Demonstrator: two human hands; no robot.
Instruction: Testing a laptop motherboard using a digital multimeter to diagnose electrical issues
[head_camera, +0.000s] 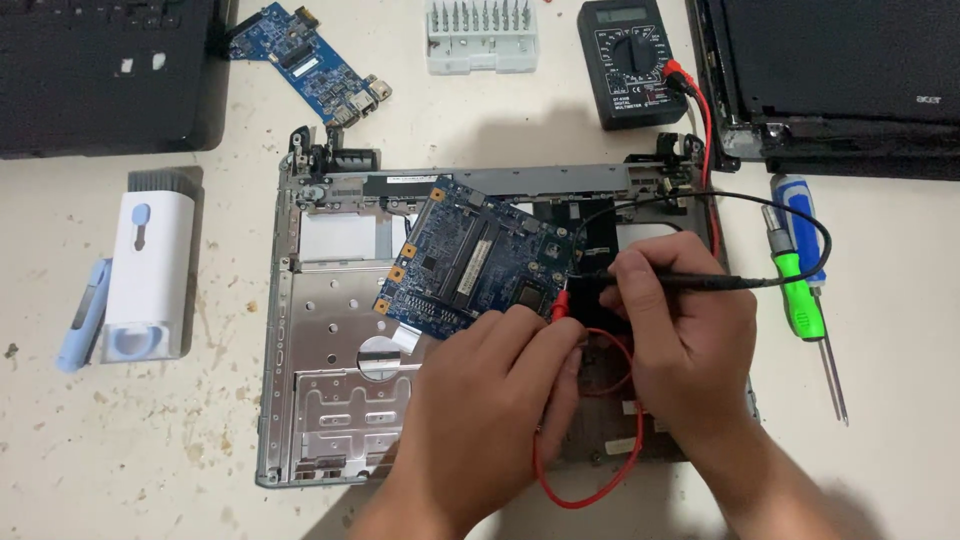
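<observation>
**Hands probing a laptop motherboard with multimeter leads**

Head view, looking down at a pale, scuffed tabletop. Both hands meet over a blue laptop motherboard that lies tilted on an opened grey laptop base at the centre. The left hand has its grip closed around a red probe, tip touching the board's lower right edge; its red lead loops below the wrists. The right hand has its grip closed on a black probe, held level just beside the red one.

Judging by this, a test at the board's edge is in hand; the next move seems to call for steady tips and a look at the meter.

A black multimeter stands at the top, dial on its face, with a small white label strip low down. Left of it sits a pale green bit holder, then a smaller blue circuit board. A white cleaning kit lies far left; green and blue screwdrivers lie right. Dark laptops fill both top corners.
</observation>
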